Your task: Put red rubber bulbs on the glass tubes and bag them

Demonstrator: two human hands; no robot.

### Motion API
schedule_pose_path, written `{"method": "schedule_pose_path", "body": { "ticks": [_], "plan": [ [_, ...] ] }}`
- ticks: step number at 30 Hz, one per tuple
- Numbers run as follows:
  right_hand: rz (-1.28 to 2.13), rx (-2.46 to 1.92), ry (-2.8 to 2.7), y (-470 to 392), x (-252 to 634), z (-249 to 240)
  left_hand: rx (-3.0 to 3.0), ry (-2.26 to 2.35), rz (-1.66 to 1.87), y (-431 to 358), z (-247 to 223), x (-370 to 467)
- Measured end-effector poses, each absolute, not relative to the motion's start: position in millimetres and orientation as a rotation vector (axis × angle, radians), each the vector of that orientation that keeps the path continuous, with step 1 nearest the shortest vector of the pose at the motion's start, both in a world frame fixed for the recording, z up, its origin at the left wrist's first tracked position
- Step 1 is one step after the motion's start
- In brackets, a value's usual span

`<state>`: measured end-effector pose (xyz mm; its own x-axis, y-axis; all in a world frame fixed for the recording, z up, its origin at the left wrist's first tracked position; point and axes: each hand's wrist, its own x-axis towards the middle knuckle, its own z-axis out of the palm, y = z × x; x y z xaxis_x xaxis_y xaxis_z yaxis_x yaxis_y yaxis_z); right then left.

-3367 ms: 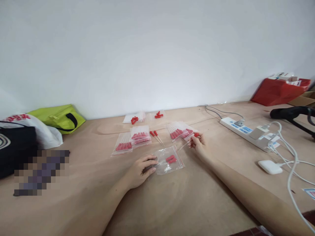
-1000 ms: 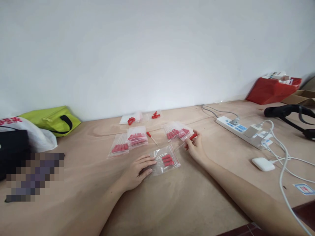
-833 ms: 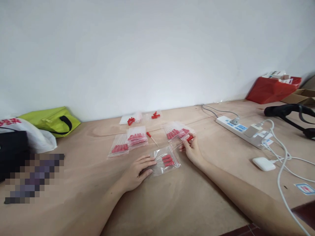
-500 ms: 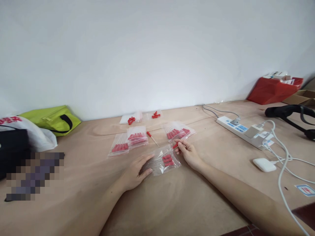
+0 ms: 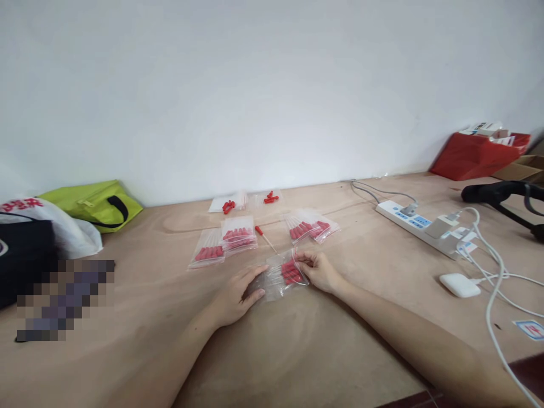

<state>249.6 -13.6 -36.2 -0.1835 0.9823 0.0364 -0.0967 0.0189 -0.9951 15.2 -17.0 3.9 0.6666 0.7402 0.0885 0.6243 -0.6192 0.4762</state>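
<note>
A clear zip bag [image 5: 275,289] lies flat on the table between my hands, with several red-bulbed droppers [image 5: 291,273] side by side in it. Along its left edge rests my left hand [image 5: 240,294], thumb and fingers spread apart, their tips touching the plastic. At the bag's right end my right hand [image 5: 319,272] pinches a dropper by its red bulb, its thin tube inside the bag; the fingertips partly hide the bulb. Just beyond the bag lies a loose dropper [image 5: 260,231] with a pale thin stem.
Filled dropper bags [image 5: 238,235] lie to the left, others [image 5: 304,226] to the right. Near the wall are red bulbs [image 5: 228,207] on white bags and more red pieces [image 5: 271,198]. A power strip [image 5: 416,226], white cables and charger [image 5: 459,285] occupy the right; bags [image 5: 96,204] the left.
My right hand has moved left and slid the dropper into the bag beside the others. My left hand has stayed at the bag's left edge. The view has shifted slightly.
</note>
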Motion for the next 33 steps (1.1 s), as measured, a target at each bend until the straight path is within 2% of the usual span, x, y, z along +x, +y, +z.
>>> {"method": "schedule_pose_path", "body": {
  "ticks": [5, 12, 16, 19, 27, 30, 33],
  "plan": [
    [1.215, -1.267, -1.308, -6, 249, -41, 2.483, 1.057, 0.401, -17, 3, 15],
    [0.599, -1.419, -1.469, -1, 260, -21, 2.491, 1.048, 0.403, -16, 2, 15],
    [0.399, -1.445, -1.809, 12, 246, 1, 2.49, 1.008, 0.434, -16, 3, 15],
    [0.424, -1.608, -1.992, 32, 220, 12, 2.469, 0.992, 0.469, -16, 3, 15],
    [0.527, -1.871, -1.958, 78, 170, 15, 2.449, 0.985, 0.476, -17, 2, 14],
    [0.524, -1.856, -1.953, 81, 174, 18, 2.447, 0.987, 0.486, -17, 1, 14],
    [0.466, -1.616, -1.851, 76, 196, 23, 2.441, 1.0, 0.496, -18, 2, 15]
  ]
}}
